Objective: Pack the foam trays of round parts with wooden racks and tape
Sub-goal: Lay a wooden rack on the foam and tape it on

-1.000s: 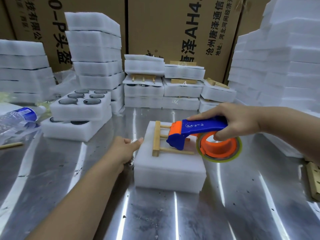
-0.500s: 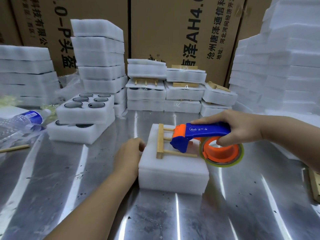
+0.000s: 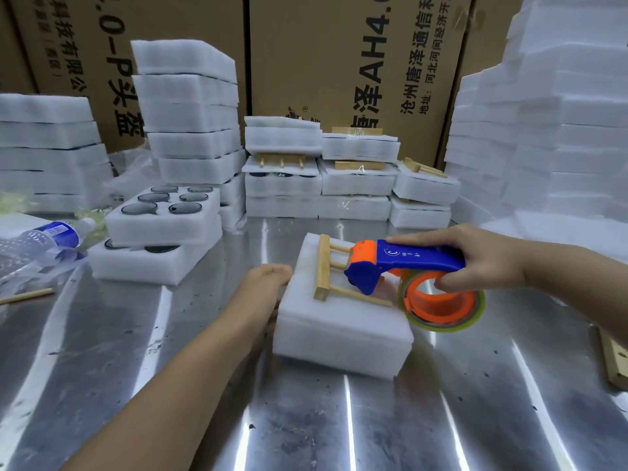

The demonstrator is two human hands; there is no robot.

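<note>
The left hand (image 3: 263,287) has moved in against the foam trays' (image 3: 339,334) left side; its finger pose cannot be told. The right hand (image 3: 482,263) clasps the tape dispenser (image 3: 418,260) over the wooden rack (image 3: 323,266), so taping seems imminent.

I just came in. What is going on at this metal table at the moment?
A person is packing. The right hand grips a blue and orange tape dispenser over a closed foam block that carries a wooden rack. The left hand rests against the block's left edge. Open trays of round parts lie to the left; packs with racks are stacked behind.
</note>
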